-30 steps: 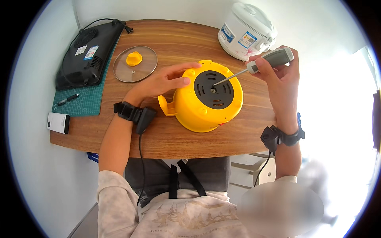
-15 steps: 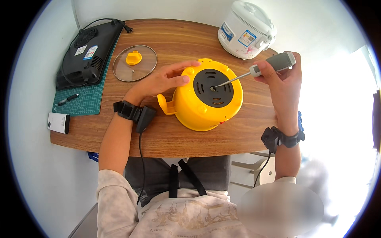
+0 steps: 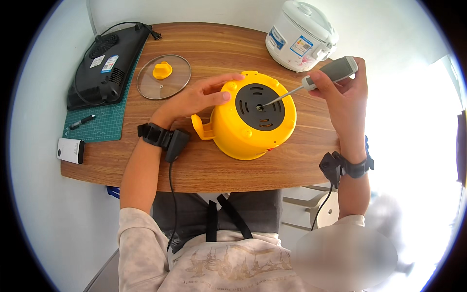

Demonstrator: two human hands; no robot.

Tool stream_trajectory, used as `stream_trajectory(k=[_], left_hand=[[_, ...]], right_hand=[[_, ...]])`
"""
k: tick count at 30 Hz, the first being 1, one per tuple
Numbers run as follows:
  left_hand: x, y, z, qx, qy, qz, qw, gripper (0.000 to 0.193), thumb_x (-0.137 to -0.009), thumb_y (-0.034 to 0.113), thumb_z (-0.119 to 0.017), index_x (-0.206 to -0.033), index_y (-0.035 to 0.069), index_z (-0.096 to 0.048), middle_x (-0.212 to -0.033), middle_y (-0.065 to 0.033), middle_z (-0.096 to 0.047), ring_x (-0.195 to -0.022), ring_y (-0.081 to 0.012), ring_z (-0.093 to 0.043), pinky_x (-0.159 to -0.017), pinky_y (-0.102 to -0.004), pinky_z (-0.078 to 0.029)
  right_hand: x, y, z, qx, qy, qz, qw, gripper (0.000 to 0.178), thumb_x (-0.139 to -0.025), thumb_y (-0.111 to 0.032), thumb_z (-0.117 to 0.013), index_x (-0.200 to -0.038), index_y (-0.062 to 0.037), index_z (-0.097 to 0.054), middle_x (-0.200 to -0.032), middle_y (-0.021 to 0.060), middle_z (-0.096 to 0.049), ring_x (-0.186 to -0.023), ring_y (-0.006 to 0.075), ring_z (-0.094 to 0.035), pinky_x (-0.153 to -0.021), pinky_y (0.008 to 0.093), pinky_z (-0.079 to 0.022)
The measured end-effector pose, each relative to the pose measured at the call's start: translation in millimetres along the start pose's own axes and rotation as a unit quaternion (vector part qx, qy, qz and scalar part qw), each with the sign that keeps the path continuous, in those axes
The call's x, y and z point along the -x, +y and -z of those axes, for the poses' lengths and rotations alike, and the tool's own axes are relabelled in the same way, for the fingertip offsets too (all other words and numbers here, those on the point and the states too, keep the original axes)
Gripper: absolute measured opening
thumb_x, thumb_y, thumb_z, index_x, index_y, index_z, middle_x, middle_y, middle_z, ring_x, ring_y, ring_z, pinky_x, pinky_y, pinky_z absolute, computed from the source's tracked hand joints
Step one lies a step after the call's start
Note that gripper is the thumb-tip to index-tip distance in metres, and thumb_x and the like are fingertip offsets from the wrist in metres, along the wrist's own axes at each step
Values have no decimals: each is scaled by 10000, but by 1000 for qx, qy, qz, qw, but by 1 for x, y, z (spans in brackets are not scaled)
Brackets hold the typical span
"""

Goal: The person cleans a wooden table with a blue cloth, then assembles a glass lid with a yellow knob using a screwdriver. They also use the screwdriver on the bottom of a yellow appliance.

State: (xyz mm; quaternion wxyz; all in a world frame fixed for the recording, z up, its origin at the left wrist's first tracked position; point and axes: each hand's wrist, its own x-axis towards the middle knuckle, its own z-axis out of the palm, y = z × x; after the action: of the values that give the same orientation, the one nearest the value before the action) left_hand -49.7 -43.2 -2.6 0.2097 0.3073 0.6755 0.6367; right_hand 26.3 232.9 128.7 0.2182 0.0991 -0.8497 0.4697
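A yellow electric pot [image 3: 228, 131] lies bottom up on the table, its handle pointing left. Set in its base is a round black slotted plate [image 3: 250, 119] with a small hole at the centre. My left hand [image 3: 197, 100] steadies the pot from the left, thumb and fingers spread against the base's edge. In my right hand [image 3: 340, 95] is a screwdriver [image 3: 335, 70] with a grey and white handle, held slanted. Its shaft reaches down to the left, and the tip is at the central hole. Whether it sits on a screw is too small to tell.
A glass lid [image 3: 148, 80] with a yellow knob lies left of the pot. Farther left, a black appliance [image 3: 95, 73] with a cord rests on a green cutting mat [image 3: 104, 126], near a pen [image 3: 82, 122] and white power bank [image 3: 71, 150]. A white rice cooker [image 3: 301, 39] stands back right.
The screwdriver's handle has tilted slightly away from me as my right hand shifted a little, its tip staying at the central hole. My left hand keeps its place on the pot.
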Motion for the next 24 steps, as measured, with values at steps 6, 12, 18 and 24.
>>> stream_trajectory(k=[6, 12, 18, 24], left_hand=[[-1, -2, 1, 2, -4, -7, 1000, 643, -941, 467, -625, -1496, 183, -468, -1404, -110, -549, -1334, -251, -489, -1159, -383, -343], [1, -2, 0, 12, 4, -1, 1000, 660, -935, 488, -639, -1495, 183, -470, -1414, -106, -541, -1342, -252, -481, -1161, -377, -339], [0, -1, 1, 3, -5, -8, 1000, 654, -936, 486, -637, -1494, 189, -471, -1429, -108, -530, -1350, -254, -477, -1164, -379, -337], [2, 3, -2, -6, 3, 2, 1000, 637, -940, 480, -628, -1495, 209, -470, -1432, -113, -528, -1353, -263, -478, -1166, -388, -342]], right_hand=[[-2, -9, -6, 32, -13, 23, 999, 630, -822, -311, -842, -1215, -18, -445, -1119, 264, -694, -945, 282, -742, -757, 323, -633], [-15, -12, -14, 103, -36, 80, 991, 660, -807, -400, -840, -1217, -53, -455, -1031, 251, -722, -873, 286, -757, -720, 345, -630], [-20, -10, -17, 169, -32, 115, 978, 677, -802, -433, -835, -1211, -51, -454, -982, 217, -739, -845, 281, -761, -679, 335, -625], [-13, -17, -17, 183, -38, 115, 976, 630, -834, -394, -796, -1235, -48, -456, -959, 208, -735, -783, 261, -758, -650, 304, -613]])
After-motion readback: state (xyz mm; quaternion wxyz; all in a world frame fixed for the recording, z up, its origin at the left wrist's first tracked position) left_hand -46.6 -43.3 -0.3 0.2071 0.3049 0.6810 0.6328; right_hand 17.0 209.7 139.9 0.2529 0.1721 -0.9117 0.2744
